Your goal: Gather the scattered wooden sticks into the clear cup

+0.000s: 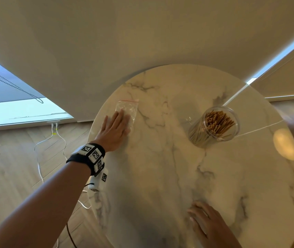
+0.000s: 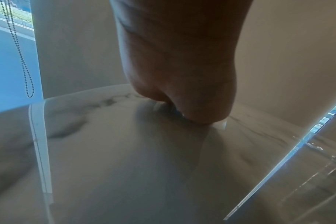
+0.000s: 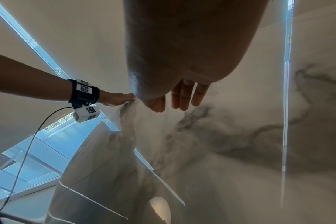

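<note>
A clear cup (image 1: 214, 129) stands on the round marble table (image 1: 160, 167) at the right, filled with many wooden sticks (image 1: 217, 122). No loose sticks show on the tabletop. My left hand (image 1: 115, 128) lies flat with straight fingers at the table's left edge, its fingertips resting on a small clear zip bag (image 1: 127, 108) with a red seal line. In the left wrist view the hand (image 2: 182, 98) presses down on the bag's plastic. My right hand (image 1: 207, 222) hovers flat over the table's near edge, its fingers (image 3: 182, 98) straight and holding nothing.
The table's left rim runs just under my left wrist. White cables (image 1: 40, 158) trail over the wooden floor at the left. A roller blind with a bead chain (image 1: 14, 85) hangs behind. A bright lamp reflection (image 1: 285, 144) sits on the table's right side.
</note>
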The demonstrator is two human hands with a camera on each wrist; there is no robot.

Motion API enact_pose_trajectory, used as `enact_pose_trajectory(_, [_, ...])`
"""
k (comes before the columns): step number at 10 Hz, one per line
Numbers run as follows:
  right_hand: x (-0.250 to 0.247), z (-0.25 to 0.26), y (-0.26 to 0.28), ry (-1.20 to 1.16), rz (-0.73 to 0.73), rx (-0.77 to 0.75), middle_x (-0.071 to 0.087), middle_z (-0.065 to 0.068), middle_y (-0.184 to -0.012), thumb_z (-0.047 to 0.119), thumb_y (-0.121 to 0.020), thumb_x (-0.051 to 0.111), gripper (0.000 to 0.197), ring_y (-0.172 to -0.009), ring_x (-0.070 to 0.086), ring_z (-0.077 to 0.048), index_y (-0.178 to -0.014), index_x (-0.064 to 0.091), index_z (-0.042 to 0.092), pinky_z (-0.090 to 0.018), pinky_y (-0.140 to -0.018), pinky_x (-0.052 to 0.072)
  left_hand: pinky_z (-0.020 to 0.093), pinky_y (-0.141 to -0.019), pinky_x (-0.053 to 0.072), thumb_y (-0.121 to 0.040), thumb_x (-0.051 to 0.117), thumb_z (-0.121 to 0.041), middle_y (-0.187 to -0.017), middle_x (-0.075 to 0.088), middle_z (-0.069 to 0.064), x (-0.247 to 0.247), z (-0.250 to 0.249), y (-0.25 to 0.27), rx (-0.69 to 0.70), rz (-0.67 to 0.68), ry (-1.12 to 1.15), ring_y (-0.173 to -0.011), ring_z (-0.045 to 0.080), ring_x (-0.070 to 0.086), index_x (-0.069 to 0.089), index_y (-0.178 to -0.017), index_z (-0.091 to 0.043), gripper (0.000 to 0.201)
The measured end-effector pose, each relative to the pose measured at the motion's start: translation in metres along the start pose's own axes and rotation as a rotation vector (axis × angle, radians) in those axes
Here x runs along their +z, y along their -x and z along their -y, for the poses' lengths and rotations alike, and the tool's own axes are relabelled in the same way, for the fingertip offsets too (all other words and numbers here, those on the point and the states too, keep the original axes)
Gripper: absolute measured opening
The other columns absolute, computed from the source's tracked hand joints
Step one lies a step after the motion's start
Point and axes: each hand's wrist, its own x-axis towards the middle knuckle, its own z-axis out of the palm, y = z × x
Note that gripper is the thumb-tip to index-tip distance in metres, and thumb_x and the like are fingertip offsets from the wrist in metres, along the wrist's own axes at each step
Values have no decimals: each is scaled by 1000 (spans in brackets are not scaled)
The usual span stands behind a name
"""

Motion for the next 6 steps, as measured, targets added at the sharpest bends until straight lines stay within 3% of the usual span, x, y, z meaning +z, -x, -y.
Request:
enact_pose_trajectory(1, [-1, 2, -1, -35, 20, 19, 60, 13, -121, 53, -106, 30, 32, -105, 61, -5, -112, 59, 39, -21, -89, 45, 54, -125, -8, -90, -12, -68, -169, -19, 3, -4, -6, -3, -64, -21, 16, -157, 21, -15, -12, -161, -24, 84])
enact_pose_trajectory(2, [-3, 4, -1, -29, 25, 18, 61, 12, -120, 52, -107, 31, 35, -106, 60, -4, -110, 62, 38, -15, -94, 40, 46, -127, -4, -106, 25, -54, -172, 0, 1, -8, -10, -4, -84, -218, 145, -158, 19, -2, 9, -163, -23, 66])
enact_pose_trajectory(3, [-4, 6, 1, -23, 52, 10, 59, 13, -120, 45, -104, 42, 25, -105, 59, -3, -108, 64, 35, -12, -96, 36, 44, -125, 17, -106, 46, -31, -164, 33, 2, -9, -12, -2, 1, -394, 144, -151, 23, 30, 40, -152, -21, 47])
enact_pose_trajectory(4, [-6, 9, 1, -14, 86, 16, 59, 13, -118, 35, -93, 55, 18, -100, 61, -4, -107, 66, 34, -17, -89, 42, 45, -121, 28, -105, 48, -27, -157, 43, -1, -4, -10, -2, 29, -296, 163, -145, 23, 40, 47, -147, -22, 43])
enact_pose_trajectory(6, [-9, 11, 12, -41, 137, 15, 59, 14, -119, 32, -96, 55, 22, -106, 63, -4, -114, 67, 33, -22, -91, 45, 44, -120, 29, -102, 56, -25, -155, 45, 2, -20, -22, 12, 49, -494, 189, -144, 23, 40, 51, -143, -19, 42])
